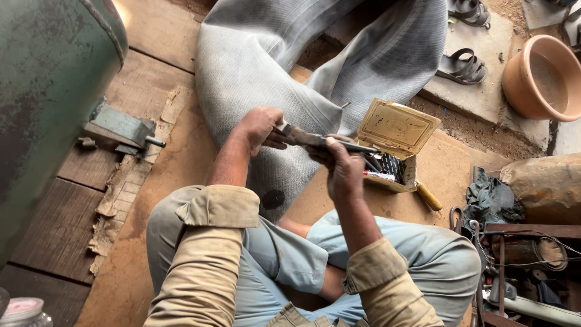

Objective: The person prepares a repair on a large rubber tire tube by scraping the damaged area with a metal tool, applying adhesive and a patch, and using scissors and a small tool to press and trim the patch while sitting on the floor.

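Fingers of the left hand [259, 127] are curled tight round the handle end of a worn metal tool [321, 141]; fingers of the right hand [342, 169] are closed on its other end, so both hands hold it level above the lap. Head view, counts: one tool, two hands, one grey rubber tube [260, 66], one open yellow tin [394, 145], two sandals [463, 66], one clay bowl [541, 79]. Tool: long, narrow, dull grey-brown, darker toward the right hand, tip just before the tin. Tube lies folded on the wooden floor [60, 224], directly beneath the tool. Tin holds small dark items; exact kind cannot be told.
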